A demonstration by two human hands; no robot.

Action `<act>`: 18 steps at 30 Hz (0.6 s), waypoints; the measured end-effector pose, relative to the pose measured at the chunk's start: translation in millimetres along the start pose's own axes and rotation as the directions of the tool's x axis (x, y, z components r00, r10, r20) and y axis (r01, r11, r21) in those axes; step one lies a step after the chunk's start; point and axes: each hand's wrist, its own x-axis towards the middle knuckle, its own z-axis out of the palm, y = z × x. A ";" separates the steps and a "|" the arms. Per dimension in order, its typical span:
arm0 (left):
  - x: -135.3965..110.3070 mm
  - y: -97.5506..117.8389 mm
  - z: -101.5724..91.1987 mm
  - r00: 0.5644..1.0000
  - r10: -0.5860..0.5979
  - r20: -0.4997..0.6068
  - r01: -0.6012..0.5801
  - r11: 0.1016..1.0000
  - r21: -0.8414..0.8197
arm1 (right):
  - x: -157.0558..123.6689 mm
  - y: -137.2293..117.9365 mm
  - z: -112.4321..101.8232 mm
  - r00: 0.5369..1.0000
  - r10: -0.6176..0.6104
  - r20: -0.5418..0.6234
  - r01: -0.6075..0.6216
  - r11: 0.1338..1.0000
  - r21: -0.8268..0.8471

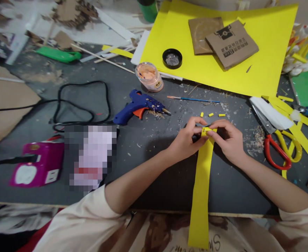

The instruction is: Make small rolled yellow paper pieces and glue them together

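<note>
A long yellow paper strip [203, 185] runs from between my hands down over the table's front edge toward my lap. My left hand [189, 138] pinches the strip's far end from the left. My right hand [228, 138] grips the same end from the right, thumb and index finger pressed together on it. At that end the paper looks folded or rolled over into a small yellow roll [207, 129], partly covered by fingertips. Just beyond my fingers lie several short yellow rolls [210, 114] on the dark table.
A blue glue gun [140, 103] with a black cord lies left of my hands. Beyond are an open jar [150, 77], a paintbrush [193, 99] and a large yellow sheet [235, 82]. Scissors [271, 136] rest at the right; a magenta box [42, 164] sits at the left.
</note>
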 end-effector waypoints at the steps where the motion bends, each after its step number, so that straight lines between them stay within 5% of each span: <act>1: -0.2 0.8 -0.5 1.000 -0.018 0.009 0.018 1.000 -0.024 | 0.0 0.0 0.2 1.000 0.018 -0.003 -0.018 1.000 0.010; 6: -0.3 3.0 -1.6 0.995 -0.092 0.046 0.099 0.980 -0.175 | -0.7 0.9 0.9 0.997 0.072 0.012 -0.072 0.994 0.076; 18: 0.7 1.2 -1.3 0.997 -0.072 -0.037 0.068 0.993 -0.095 | 5.9 0.0 -2.7 0.979 0.185 0.083 -0.195 0.970 0.142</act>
